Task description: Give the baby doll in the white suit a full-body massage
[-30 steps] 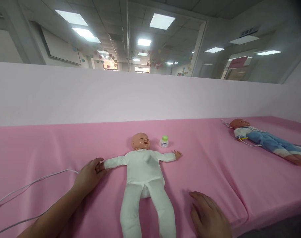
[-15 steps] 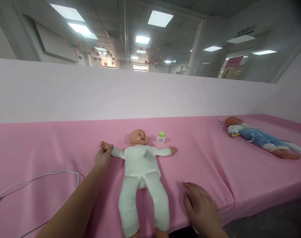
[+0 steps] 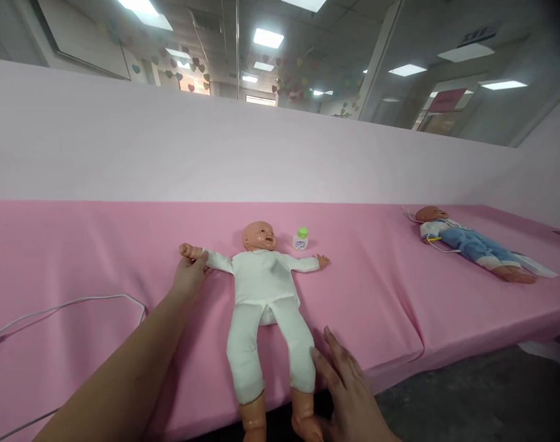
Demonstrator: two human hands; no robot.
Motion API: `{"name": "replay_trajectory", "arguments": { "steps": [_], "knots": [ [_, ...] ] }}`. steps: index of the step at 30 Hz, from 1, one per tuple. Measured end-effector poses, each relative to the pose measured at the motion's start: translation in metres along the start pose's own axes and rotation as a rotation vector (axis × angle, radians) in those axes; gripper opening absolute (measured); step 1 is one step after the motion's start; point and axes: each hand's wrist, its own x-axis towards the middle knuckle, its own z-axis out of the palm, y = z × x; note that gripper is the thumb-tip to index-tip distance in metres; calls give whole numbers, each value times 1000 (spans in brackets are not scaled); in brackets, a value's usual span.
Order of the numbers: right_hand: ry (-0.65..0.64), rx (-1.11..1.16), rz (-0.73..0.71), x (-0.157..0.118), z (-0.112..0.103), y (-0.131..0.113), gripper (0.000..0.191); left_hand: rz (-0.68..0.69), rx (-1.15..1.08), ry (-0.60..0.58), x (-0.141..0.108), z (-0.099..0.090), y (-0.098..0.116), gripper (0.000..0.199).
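My left hand grips the outstretched wrist of a bald, white-clothed baby doll; my right hand, open, is beside its leg.

A bench under pink cloth bore two dolls.
Near its middle, a white-clad doll lay face up, feet past the near edge; a green-capped bottle stood just right of its head. A white cord looped at left. Toward the far right lay a blue-trousered doll, a pale flat item by its feet.
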Motion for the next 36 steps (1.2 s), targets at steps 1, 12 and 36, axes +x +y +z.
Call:
{"name": "replay_trajectory", "arguments": {
  "steps": [1,12,36],
  "knots": [
    [12,0,28,0,4,-3,100,42,12,-15,0,0,0,13],
    [211,311,16,23,-6,-7,65,595,959,-331,-46,32,1,40],
    [163,634,414,210,7,2,35,821,1166,-632,-42,32,-18,47]
  ]
}}
